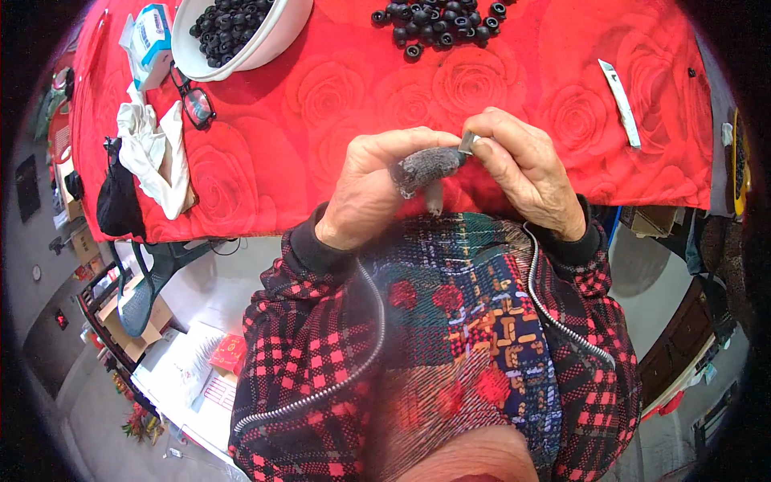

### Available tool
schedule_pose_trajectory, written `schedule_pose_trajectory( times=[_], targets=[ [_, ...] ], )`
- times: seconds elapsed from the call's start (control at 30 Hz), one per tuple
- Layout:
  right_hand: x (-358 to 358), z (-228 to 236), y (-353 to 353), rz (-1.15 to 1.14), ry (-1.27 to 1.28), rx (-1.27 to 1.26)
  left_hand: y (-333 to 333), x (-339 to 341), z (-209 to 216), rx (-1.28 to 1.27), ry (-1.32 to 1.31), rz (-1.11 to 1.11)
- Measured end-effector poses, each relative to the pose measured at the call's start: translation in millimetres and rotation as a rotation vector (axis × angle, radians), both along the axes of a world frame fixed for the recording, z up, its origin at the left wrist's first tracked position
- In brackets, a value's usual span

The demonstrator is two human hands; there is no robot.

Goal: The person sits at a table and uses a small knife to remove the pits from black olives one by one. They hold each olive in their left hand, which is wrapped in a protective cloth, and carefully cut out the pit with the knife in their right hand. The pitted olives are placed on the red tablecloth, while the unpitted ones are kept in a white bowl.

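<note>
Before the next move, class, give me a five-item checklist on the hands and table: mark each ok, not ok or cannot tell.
1. Right hand grips the small flat metal piece: ok, pinched at the end nearest that hand.
2. Metal piece clear of the dark grey fuzzy covering at the left hand: cannot tell; contact is unclear at their meeting point.
3. All round black parts inside the white bowl: not ok; a loose pile lies on the red tablecloth.
4. Black-framed eyeglasses away from both hands: ok, left of them.
5. White narrow packet apart from the right hand: ok.
</note>
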State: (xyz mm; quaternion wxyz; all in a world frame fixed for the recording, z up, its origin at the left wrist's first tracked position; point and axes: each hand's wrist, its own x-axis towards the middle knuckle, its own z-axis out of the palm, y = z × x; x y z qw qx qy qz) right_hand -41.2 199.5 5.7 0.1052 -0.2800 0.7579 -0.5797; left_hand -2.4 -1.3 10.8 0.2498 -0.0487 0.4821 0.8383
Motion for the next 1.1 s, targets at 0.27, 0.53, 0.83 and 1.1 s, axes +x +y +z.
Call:
schedule_pose_trajectory(
  times=[0.27, 0.53, 0.83, 1.1],
  targets=[
    [-3.8, -1.8, 1.5, 0.043, -0.004, 0.024, -0.5, -1.4, 0.6, 0.082, -0.070, -0.008],
    [3.1, 11.1, 9.7, 0.360, -0.177, -0.170, -6.1, -10.9, -9.8, 0.121, -0.151, 0.084],
    [-1.5, 19.9, -11.2, -0.039, 0.282, -0.111, -1.7, -3.2, 1.3, 0.195, -0.136, 0.061],
    [8.2, 21.0, -15.5, -0.039, 0.438, -0.059, 3.4, 7.6, 7.3, 0.148, -0.180, 0.127]
  ],
)
